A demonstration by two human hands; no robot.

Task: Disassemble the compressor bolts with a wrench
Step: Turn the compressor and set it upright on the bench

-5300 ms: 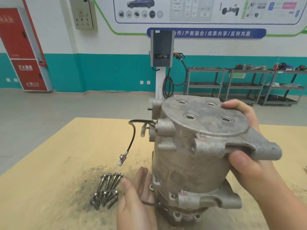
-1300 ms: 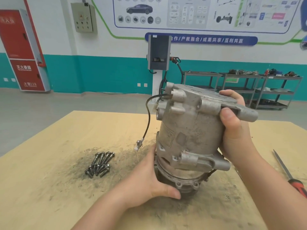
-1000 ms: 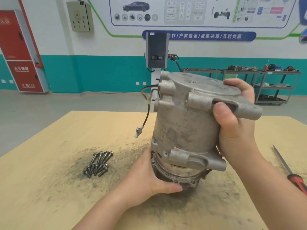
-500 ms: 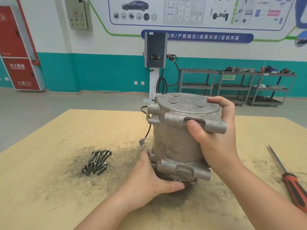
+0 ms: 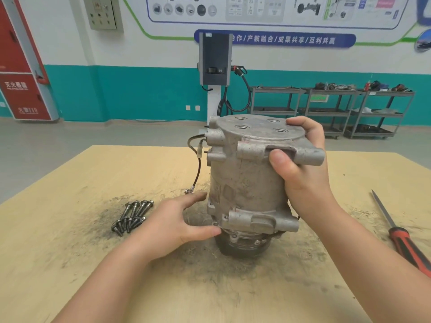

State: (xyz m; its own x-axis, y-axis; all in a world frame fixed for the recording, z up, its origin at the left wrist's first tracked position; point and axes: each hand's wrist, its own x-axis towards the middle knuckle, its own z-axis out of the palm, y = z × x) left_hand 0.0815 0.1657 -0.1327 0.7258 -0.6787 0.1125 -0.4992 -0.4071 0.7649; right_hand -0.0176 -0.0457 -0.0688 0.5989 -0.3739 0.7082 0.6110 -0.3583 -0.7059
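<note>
Compressor (image 5: 247, 183) upright on table (image 5: 70, 264), dark pulley end down, mid-table on a sooty patch. Right hand (image 5: 300, 169) grips its top lug, thumb in front, fingers curled over the top plate. Left hand (image 5: 177, 222) open beside the compressor's lower left, fingers relaxed, thumb tip touching the bottom flange, holding nothing. Bolts (image 5: 131, 216) in a loose pile left of compressor. Screwdriver (image 5: 403, 238) lies well right of it. Wire (image 5: 198, 166) dangles off compressor's left side.
</note>
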